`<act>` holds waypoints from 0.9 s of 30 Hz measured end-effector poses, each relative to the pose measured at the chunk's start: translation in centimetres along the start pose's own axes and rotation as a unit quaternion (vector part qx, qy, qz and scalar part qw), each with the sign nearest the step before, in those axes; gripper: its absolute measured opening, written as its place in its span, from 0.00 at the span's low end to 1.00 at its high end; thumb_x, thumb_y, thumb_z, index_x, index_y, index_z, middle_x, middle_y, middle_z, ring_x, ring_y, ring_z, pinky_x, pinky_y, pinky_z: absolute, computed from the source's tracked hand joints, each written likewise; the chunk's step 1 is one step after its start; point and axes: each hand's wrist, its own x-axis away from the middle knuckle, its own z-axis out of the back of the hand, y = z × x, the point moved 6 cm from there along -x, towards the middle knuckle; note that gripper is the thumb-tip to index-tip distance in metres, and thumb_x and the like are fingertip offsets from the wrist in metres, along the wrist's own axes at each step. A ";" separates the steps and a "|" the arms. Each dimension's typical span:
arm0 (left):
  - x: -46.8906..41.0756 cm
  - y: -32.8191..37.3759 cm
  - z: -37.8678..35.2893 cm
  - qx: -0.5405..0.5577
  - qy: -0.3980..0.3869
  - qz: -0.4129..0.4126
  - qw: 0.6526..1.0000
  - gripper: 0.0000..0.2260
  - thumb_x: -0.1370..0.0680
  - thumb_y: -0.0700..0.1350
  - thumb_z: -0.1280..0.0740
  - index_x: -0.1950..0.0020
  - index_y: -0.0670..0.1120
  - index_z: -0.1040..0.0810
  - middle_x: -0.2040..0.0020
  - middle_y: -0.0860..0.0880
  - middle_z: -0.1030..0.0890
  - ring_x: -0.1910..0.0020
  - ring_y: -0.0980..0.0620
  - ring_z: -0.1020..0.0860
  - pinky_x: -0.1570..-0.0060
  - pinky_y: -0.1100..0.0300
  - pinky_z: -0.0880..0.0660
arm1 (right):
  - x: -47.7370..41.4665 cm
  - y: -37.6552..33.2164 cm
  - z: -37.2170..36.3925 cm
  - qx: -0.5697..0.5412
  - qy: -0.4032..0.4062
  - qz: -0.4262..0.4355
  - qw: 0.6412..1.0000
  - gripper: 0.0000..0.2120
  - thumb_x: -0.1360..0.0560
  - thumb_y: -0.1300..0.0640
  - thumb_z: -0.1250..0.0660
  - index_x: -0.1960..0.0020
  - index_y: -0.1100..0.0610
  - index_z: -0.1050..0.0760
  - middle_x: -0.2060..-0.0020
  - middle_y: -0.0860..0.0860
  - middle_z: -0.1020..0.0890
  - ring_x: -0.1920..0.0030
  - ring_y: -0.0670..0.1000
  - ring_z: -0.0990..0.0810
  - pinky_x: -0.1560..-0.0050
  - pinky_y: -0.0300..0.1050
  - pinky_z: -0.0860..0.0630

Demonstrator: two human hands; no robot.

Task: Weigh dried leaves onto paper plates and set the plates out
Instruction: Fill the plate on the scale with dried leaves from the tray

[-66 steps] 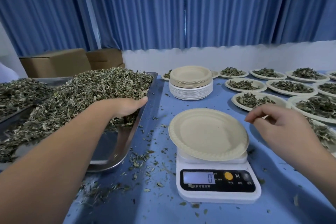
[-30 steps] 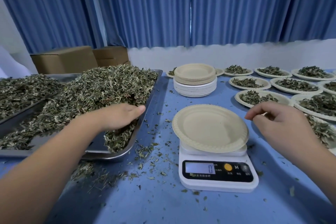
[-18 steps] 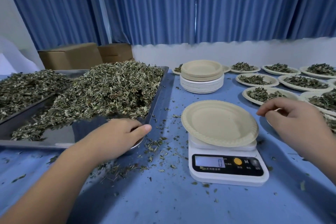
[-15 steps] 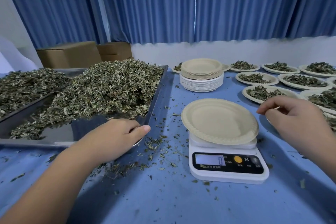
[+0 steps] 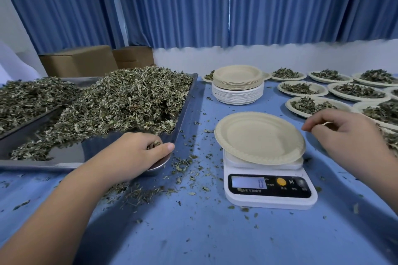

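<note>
An empty beige paper plate (image 5: 258, 136) sits on a white digital scale (image 5: 269, 187) whose display reads 0. A metal tray (image 5: 185, 109) heaped with dried leaves (image 5: 129, 101) lies to the left. My left hand (image 5: 133, 157) is at the tray's near right corner, fingers curled round a handful of leaves. My right hand (image 5: 349, 135) hovers just right of the plate, fingers loosely curled, holding nothing I can see.
A stack of empty paper plates (image 5: 238, 85) stands behind the scale. Several plates filled with leaves (image 5: 310, 105) cover the table's right side. A second tray of leaves (image 5: 25, 99) lies at far left. Cardboard boxes (image 5: 79, 60) stand behind. Loose leaf bits litter the blue tabletop (image 5: 193, 232).
My left hand pulled back from the leaf heap to the tray's near corner with leaves in its grip. The right hand stayed beside the plate.
</note>
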 end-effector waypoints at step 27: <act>-2.0 8.1 2.6 0.149 0.235 -0.092 0.956 0.19 0.20 0.52 0.36 0.69 0.45 0.31 0.76 0.55 0.34 0.76 0.57 0.36 0.73 0.65 0.38 | -0.7 1.3 0.1 -0.028 0.000 -0.009 1.000 0.14 0.27 0.66 0.39 0.62 0.49 0.22 0.69 0.43 0.24 0.79 0.44 0.30 0.78 0.37 0.36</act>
